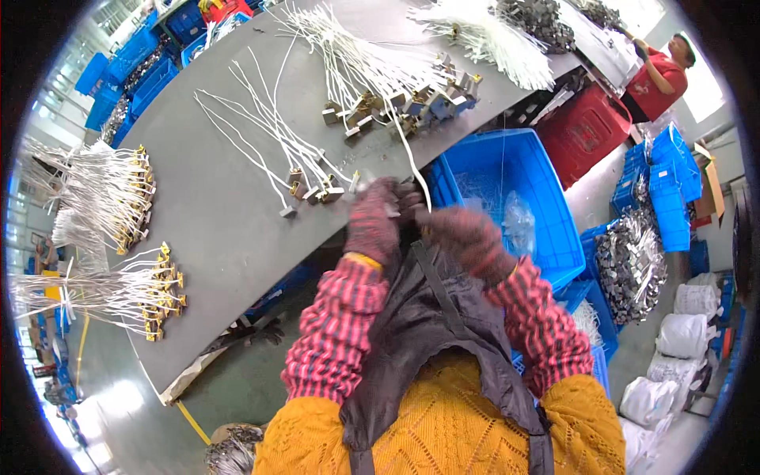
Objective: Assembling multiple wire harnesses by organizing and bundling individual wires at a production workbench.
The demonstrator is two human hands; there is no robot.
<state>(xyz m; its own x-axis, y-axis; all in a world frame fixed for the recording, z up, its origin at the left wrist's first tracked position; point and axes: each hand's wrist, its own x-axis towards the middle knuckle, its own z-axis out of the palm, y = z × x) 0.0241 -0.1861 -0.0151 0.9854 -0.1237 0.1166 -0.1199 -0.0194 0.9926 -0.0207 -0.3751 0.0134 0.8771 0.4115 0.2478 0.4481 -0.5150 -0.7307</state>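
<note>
My left hand (375,220), in a dark patterned work glove, is closed at the table's edge. A small pale bit shows by its fingers, too little to name. Beside it my right hand (469,240), gloved alike and blurred by motion, has its fingertips closed at the lower end of a white cable (411,157). That cable reaches up to a pile of white cables with boxy metal connectors (427,103). Left of my hands, several loose white cables (265,134) lie with their connectors (317,190) toward me. Both hands' fingertips are partly hidden.
The grey table (222,229) curves around my left. Two bundles of white cables with yellow-tipped connectors (162,293) lie at its left end. A blue bin (554,229) holding clear plastic stands by my right hand. Beyond it are a red bin (582,131) and a person in red (659,83).
</note>
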